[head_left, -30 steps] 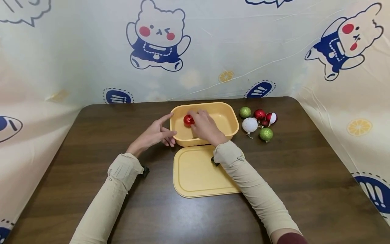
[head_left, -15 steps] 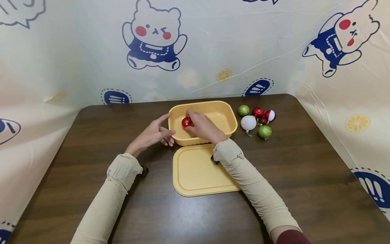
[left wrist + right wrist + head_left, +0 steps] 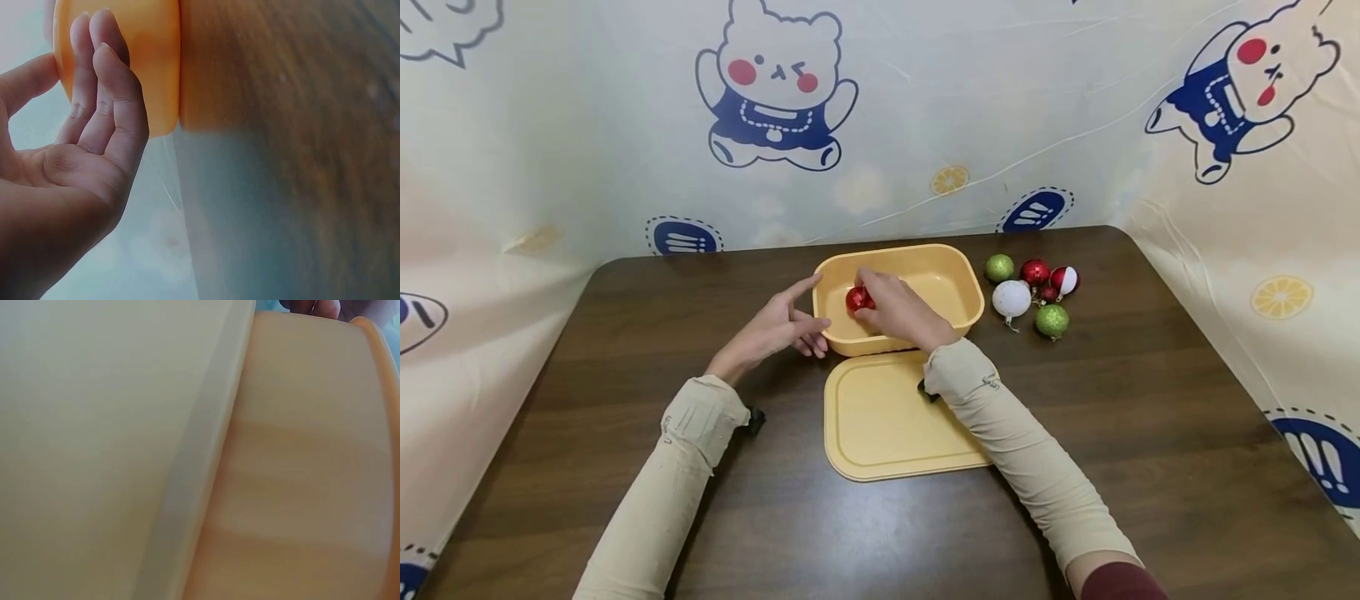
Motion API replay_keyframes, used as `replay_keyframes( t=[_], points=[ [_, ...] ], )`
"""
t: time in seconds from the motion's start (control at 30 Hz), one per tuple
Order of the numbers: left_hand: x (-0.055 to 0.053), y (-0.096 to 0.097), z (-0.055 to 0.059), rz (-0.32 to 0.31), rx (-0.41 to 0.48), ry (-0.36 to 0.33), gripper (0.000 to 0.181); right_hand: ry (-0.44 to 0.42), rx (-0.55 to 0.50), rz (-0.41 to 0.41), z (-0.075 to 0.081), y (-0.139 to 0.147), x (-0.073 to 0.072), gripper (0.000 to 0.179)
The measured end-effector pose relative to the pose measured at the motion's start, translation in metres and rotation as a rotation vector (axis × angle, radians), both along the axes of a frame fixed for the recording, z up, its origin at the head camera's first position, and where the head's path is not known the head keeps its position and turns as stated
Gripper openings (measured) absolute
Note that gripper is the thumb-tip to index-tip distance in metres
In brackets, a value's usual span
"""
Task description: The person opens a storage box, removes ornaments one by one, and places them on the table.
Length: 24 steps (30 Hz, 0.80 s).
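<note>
In the head view, a shiny red Christmas ball (image 3: 857, 299) is inside the left part of a yellow plastic box (image 3: 951, 287). My right hand (image 3: 906, 310) reaches in over the near rim and grips the ball, fingers behind it and thumb in front. At the box's left end, my left hand (image 3: 773, 327) touches the rim with extended fingers and thumb. The left wrist view shows that left hand (image 3: 94, 144) with loosely bent fingers against the box's orange-looking wall (image 3: 159, 69). The right wrist view holds mostly the box wall (image 3: 312, 444); the right hand is hidden there.
The matching yellow lid (image 3: 895, 425) lies flat just in front of the box, partly under my right forearm. Right of the box sits a cluster of ornaments: green balls (image 3: 1052, 321), a white ball (image 3: 1011, 298), and red ones (image 3: 1034, 272). A printed curtain (image 3: 880, 108) stands behind the table.
My right thumb and fingers have closed around the red ball, which barely shifts inside the box. The left hand keeps its place at the rim. The head view has tilted slightly.
</note>
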<state>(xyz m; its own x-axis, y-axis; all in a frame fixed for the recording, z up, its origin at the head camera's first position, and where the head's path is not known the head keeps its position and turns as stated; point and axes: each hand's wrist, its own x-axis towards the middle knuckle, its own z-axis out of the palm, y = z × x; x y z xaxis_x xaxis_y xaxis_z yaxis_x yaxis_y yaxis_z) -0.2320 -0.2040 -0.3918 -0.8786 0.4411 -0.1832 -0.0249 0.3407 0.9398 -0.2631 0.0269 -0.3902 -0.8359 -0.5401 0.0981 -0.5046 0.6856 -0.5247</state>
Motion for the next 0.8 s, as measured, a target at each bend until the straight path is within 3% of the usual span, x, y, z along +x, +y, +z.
replay_keyframes(
  t=[0.43,0.8],
  points=[
    [0.001,0.001,0.001,0.007,0.008,-0.011,0.08,0.015,-0.01,0.0,0.004,0.003,0.002,0.032],
    [0.003,0.001,0.002,-0.002,0.023,0.002,0.081,0.058,-0.03,-0.004,0.013,0.028,0.007,0.029]
  ],
)
